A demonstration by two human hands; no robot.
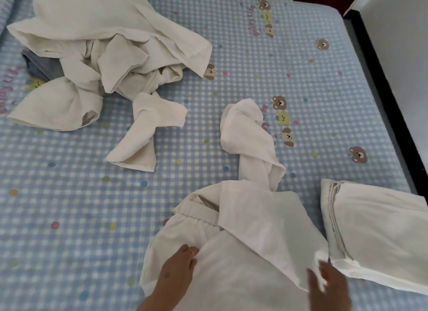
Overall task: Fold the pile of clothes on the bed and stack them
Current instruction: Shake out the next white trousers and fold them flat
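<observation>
White trousers with an elastic waistband (234, 236) lie crumpled at the near middle of the bed, one leg twisted away toward the centre. My left hand (178, 269), a ring on one finger, grips a fold of this garment at its left side. My right hand (328, 285) is blurred, with fingers spread over the garment's right edge. A folded white garment (375, 232) lies flat to the right. The unfolded pile of white clothes (99, 46) sits at the far left, with a blue-grey piece (41, 65) under it.
The bed carries a blue checked sheet with bear prints (254, 67). The bed's right edge runs beside a dark frame (389, 97) and a white wall. A loose white sleeve or leg (143, 137) trails from the pile toward the middle.
</observation>
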